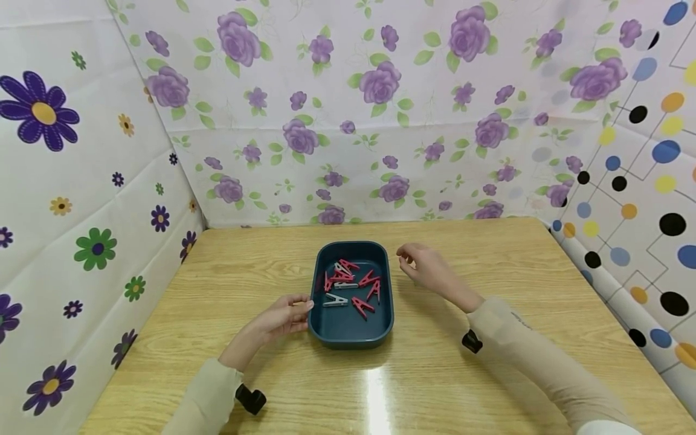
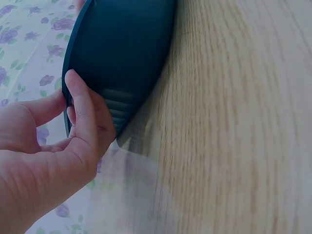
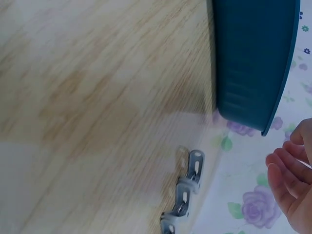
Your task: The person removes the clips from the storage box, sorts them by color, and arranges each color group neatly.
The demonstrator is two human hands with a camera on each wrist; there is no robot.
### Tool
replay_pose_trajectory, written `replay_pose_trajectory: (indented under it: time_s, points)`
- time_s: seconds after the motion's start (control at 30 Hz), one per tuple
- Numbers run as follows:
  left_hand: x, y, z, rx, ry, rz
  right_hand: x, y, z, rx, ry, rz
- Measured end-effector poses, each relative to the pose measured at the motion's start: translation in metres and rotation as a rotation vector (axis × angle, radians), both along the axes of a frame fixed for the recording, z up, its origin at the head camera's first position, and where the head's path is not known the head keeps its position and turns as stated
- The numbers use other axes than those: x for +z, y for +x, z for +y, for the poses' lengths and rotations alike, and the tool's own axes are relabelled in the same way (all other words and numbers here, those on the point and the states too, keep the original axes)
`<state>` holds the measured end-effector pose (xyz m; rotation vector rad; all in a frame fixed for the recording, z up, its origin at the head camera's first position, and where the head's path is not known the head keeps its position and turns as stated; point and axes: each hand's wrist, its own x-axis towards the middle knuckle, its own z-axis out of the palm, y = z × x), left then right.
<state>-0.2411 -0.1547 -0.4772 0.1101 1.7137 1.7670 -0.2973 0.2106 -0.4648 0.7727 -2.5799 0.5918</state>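
A dark teal plastic bin (image 1: pixel 348 333) stands on the table with several red clothespins (image 1: pixel 362 307) and grey clothespins (image 1: pixel 335 300) lying loose in it. My left hand (image 1: pixel 285 314) pinches the bin's left rim, thumb at the edge and fingers along the outer wall, as the left wrist view shows of the hand (image 2: pixel 73 136). Just off the bin's right side, my right hand (image 1: pixel 426 267) hovers with loosely bent fingers and nothing visible in them. Beyond the bin's side in the right wrist view, grey clothespins (image 3: pixel 183 195) lie in a row on the table; the head view does not show them.
The wooden table (image 1: pixel 250 260) spreads around the bin on every side. A flowered cloth (image 1: pixel 348 175) hangs along the back edge, with patterned cloths at left and right. Both wrists carry small black devices, such as the left wrist device (image 1: pixel 251 400).
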Motion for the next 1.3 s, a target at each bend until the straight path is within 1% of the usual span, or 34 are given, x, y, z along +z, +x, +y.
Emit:
replay_pose_trajectory:
  time_s: [0.17, 0.3, 0.4, 0.57, 0.77, 1.03, 1.2, 1.3]
  points:
    - [-0.001, 0.0, 0.0, 0.002, 0.005, -0.001, 0.003, 0.001, -0.008, 0.03, -0.011, 0.018]
    - [-0.001, -0.001, 0.0, 0.0, 0.008, -0.001, 0.003, -0.001, -0.014, 0.058, 0.026, 0.047]
    - [0.0, -0.001, 0.0, 0.001, 0.007, -0.003, 0.002, -0.002, -0.019, 0.097, 0.049, 0.055]
    - [0.001, -0.001, 0.0, -0.001, 0.003, -0.003, 0.005, -0.001, -0.028, 0.132, 0.081, 0.006]
    - [-0.001, -0.001, -0.001, -0.002, 0.003, 0.001, 0.006, -0.004, -0.04, 0.168, 0.138, -0.042]
    - [-0.002, -0.002, 0.0, 0.002, 0.003, -0.005, 0.009, -0.004, -0.053, 0.213, 0.198, -0.162]
    - [-0.002, -0.001, -0.001, 0.002, -0.002, -0.002, 0.009, -0.004, -0.06, 0.211, 0.224, -0.234]
    - [-0.001, 0.0, -0.001, 0.002, 0.001, -0.003, 0.009, -0.006, -0.064, 0.199, 0.27, -0.272]
